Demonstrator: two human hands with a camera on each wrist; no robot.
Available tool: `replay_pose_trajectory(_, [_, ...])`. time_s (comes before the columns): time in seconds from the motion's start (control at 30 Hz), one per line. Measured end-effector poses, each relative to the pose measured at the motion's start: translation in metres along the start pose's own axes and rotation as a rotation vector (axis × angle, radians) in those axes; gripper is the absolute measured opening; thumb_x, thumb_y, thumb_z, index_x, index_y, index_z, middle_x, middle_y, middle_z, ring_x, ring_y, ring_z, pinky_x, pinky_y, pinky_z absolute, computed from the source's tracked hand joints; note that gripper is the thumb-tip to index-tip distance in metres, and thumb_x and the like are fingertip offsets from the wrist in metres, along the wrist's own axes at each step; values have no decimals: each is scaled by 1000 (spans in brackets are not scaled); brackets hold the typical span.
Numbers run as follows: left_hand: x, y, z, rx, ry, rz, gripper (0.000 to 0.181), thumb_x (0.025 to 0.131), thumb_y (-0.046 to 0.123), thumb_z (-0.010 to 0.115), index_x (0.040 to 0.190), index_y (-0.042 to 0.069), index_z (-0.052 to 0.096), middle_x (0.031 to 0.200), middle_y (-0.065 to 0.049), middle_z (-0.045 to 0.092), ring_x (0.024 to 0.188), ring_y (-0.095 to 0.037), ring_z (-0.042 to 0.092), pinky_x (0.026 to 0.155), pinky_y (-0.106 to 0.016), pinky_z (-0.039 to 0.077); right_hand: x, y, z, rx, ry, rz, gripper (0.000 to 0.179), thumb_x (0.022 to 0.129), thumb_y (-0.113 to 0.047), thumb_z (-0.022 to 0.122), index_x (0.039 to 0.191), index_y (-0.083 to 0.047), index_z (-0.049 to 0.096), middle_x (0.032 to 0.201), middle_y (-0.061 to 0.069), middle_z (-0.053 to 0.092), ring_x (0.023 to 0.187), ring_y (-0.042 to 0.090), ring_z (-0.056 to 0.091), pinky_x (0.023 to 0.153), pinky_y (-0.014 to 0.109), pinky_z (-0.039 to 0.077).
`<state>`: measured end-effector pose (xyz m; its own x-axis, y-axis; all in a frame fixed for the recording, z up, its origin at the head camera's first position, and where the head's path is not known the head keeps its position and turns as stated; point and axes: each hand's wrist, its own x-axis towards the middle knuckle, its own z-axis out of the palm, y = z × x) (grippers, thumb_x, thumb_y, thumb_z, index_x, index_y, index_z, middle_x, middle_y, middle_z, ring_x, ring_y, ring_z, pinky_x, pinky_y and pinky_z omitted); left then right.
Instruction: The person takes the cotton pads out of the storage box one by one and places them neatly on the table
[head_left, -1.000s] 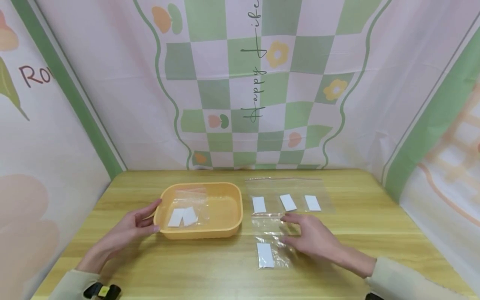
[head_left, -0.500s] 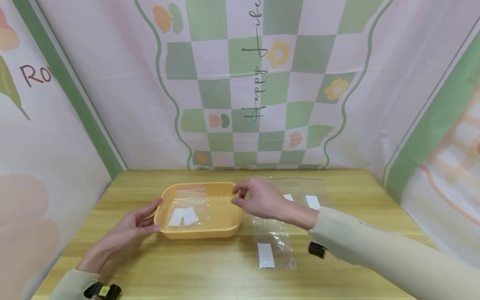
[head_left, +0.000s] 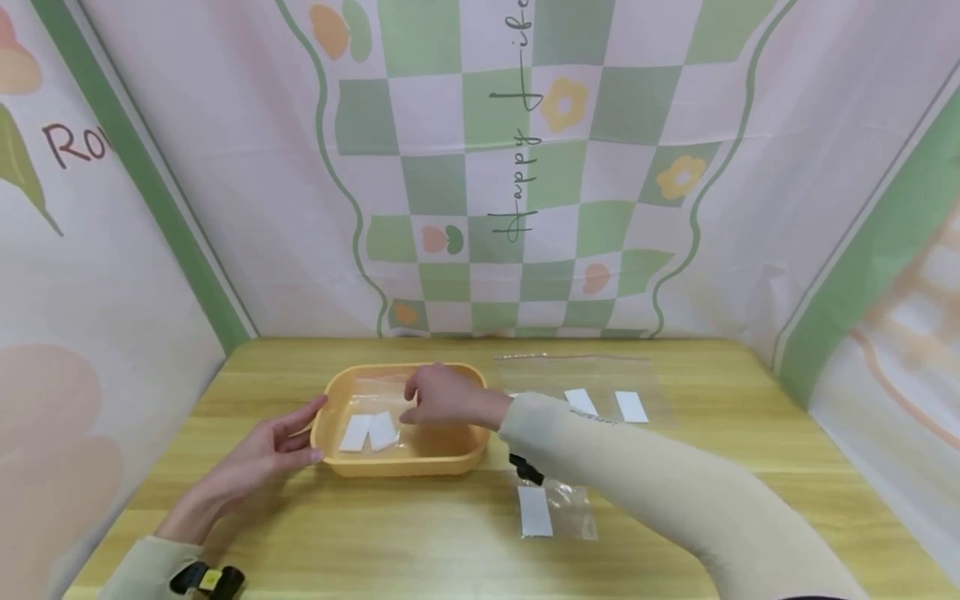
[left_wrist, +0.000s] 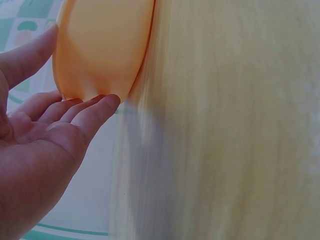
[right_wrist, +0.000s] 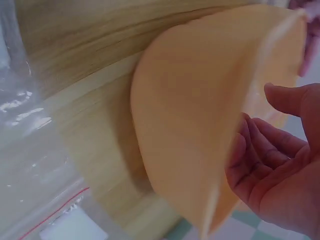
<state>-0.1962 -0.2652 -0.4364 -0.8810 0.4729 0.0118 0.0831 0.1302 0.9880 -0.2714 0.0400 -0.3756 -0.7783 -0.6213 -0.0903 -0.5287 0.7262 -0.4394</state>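
Note:
My left hand (head_left: 266, 442) rests against the left end of a yellow plastic tub (head_left: 405, 468). In the left wrist view, its fingertips touch the outer wall and the thumb lies at the rim. My right hand (head_left: 446, 396) is inside the tub over its right half. Its fingers are loosely bent with nothing visible between thumb and fingers in the right wrist view (right_wrist: 275, 150). Left of that hand, on the tub floor, lies a clear zip bag (head_left: 382, 387) with two white rectangular pieces (head_left: 369, 432) in or under it.
Right of the tub, a larger clear zip bag (head_left: 540, 371) lies on the wooden table (head_left: 337, 533) with white pieces (head_left: 632, 407), partly behind my right sleeve. Nearer me is a small clear bag (head_left: 573, 512) with one white piece (head_left: 535, 511). A patterned cloth (head_left: 480, 167) hangs behind.
My right hand has moved left from above the small bag, past the tub's right rim and into the tub. The left hand has stayed at the tub's left end.

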Motion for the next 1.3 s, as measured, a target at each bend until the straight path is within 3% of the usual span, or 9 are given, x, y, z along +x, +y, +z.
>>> replay_pose_trajectory(0.13, [0, 1, -1, 1, 0, -1, 86, 98, -1, 70, 163, -10, 14, 167, -33, 10, 143, -59, 31, 105, -27, 50, 10, -3, 12, -7, -53, 10, 30, 94, -32, 81, 94, -3, 75, 71, -5, 59, 63, 7, 51, 63, 23, 48])
replay_pose_trajectory(0.27, [-1, 2, -1, -3, 0, -4, 85, 99, -2, 69, 163, -9, 14, 167, -33, 11, 144, -58, 31, 104, -28, 50, 18, -6, 21, -17, -63, 30, 43, 92, -32, 83, 66, -8, 59, 57, -6, 39, 54, 9, 37, 50, 24, 32])
replay_pose_trajectory(0.43, [0, 3, 0, -14, -6, -11, 85, 99, -1, 69, 163, -9, 14, 167, -33, 12, 144, -58, 31, 104, -29, 51, 21, -8, 27, -30, -23, 95, 21, 89, -27, 87, 90, -8, 80, 90, -2, 69, 81, 12, 60, 71, 23, 53])
replay_pose_trajectory(0.53, [-1, 4, 0, -13, -6, -9, 85, 99, -2, 69, 163, -9, 14, 166, -34, 12, 144, -58, 31, 105, -29, 51, 21, -9, 28, -25, -8, 115, 22, 89, -25, 87, 104, -10, 84, 114, 3, 75, 97, 15, 65, 84, 27, 57])
replay_pose_trajectory(0.7, [-1, 4, 0, -6, -3, -10, 86, 98, -1, 70, 163, -9, 14, 167, -33, 11, 144, -58, 31, 104, -29, 51, 22, -2, 30, 34, 28, 121, 4, 87, -15, 84, 85, -12, 83, 90, -3, 71, 76, 13, 59, 68, 24, 53])
replay_pose_trajectory(0.8, [-1, 4, 0, -5, -2, -15, 86, 98, 0, 71, 163, -9, 15, 167, -32, 11, 144, -57, 31, 104, -29, 51, 25, 7, 34, 82, 63, 124, 7, 87, -10, 80, 81, -13, 82, 81, -6, 69, 71, 11, 58, 64, 22, 51])
replay_pose_trajectory(0.93, [-1, 4, 0, 1, 5, -17, 86, 98, 0, 71, 163, -9, 15, 167, -32, 12, 144, -57, 31, 104, -29, 51, 24, 17, 33, 155, 109, 117, 10, 89, -8, 76, 94, -10, 85, 91, -1, 76, 74, 11, 63, 63, 23, 54])
replay_pose_trajectory(1.13, [-1, 4, 1, 7, 9, -11, 87, 97, 0, 72, 162, -10, 16, 166, -33, 13, 143, -58, 32, 104, -28, 51, 12, 16, 21, 250, 107, 88, 17, 98, -7, 71, 109, -5, 83, 97, 7, 78, 52, 14, 60, 46, 28, 56])
replay_pose_trajectory(1.3, [-1, 4, 1, -1, 10, -18, 87, 97, 0, 72, 162, -10, 15, 167, -32, 11, 143, -58, 31, 104, -29, 51, 10, 15, 18, 238, 92, 100, 19, 100, -11, 71, 115, -6, 81, 108, 8, 79, 55, 11, 61, 48, 27, 57])
